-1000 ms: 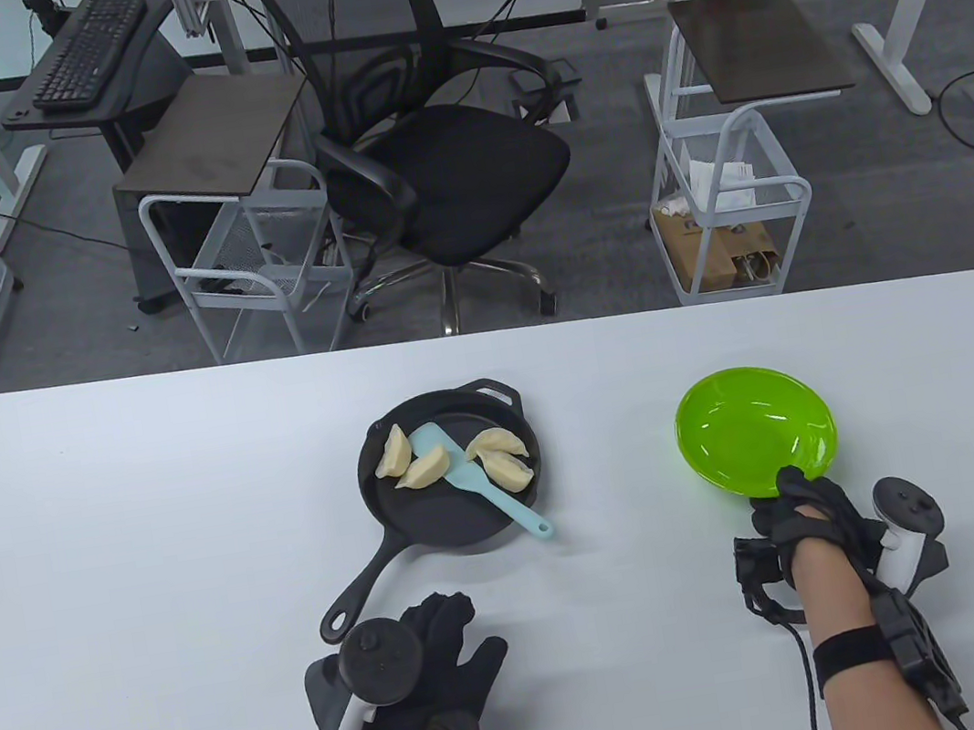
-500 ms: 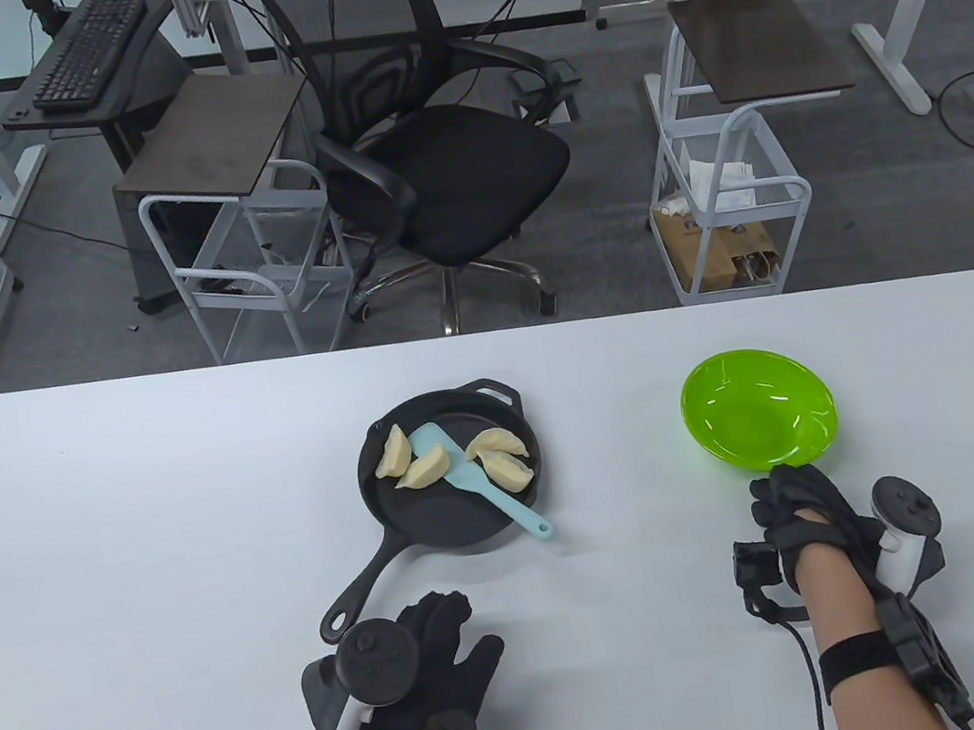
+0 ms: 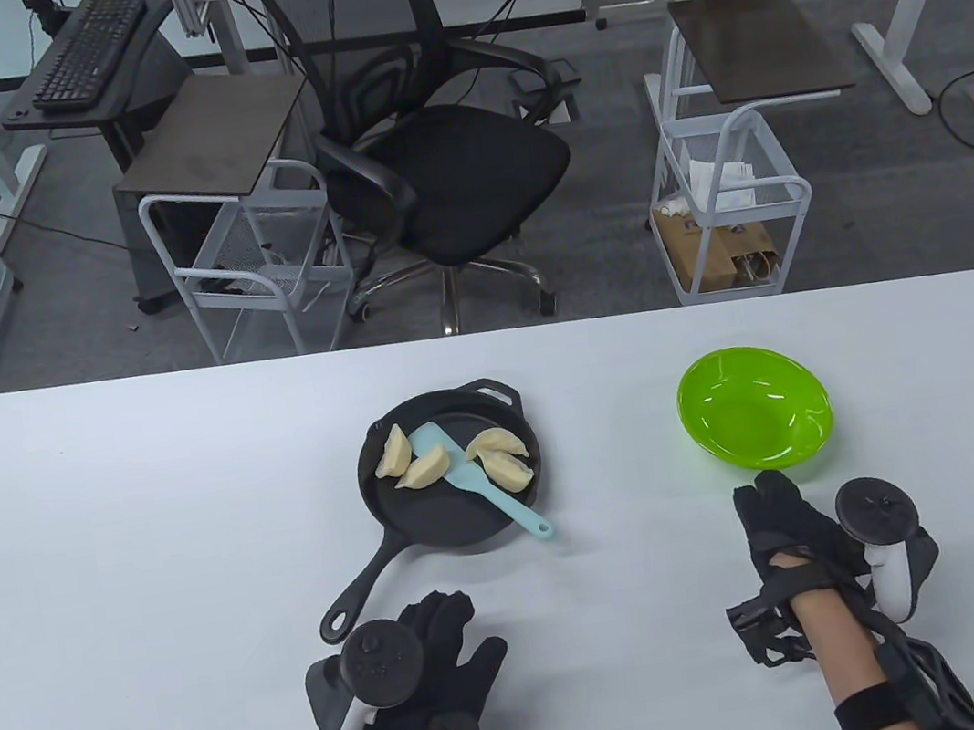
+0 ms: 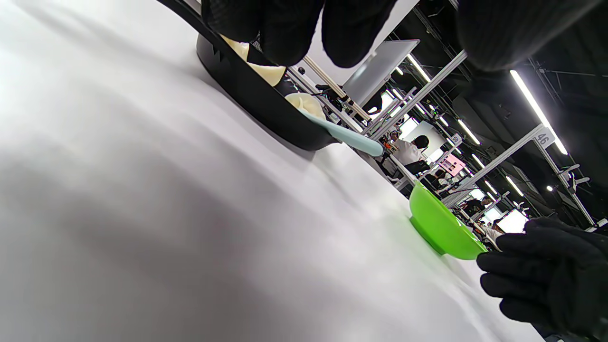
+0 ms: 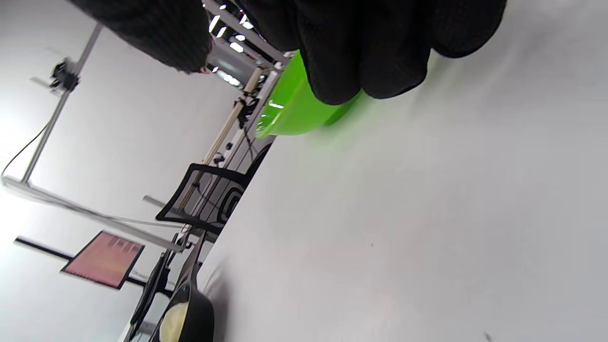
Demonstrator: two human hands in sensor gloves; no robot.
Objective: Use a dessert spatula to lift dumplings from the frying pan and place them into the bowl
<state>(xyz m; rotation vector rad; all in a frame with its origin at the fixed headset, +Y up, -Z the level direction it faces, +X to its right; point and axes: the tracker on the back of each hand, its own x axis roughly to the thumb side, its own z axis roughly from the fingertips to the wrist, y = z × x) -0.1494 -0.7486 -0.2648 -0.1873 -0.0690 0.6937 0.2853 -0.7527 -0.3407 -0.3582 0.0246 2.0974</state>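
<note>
Having released the green bowl, your right hand is withdrawing, both grips lying open and empty, while four dumplings are crowding the spatula inside the pan, risking spills.

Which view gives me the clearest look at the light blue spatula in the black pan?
The table view: the whole light blue spatula shows, blade among the dumplings, handle over the black pan's rim. The left wrist view shows only its handle; the right wrist view shows none.
</note>
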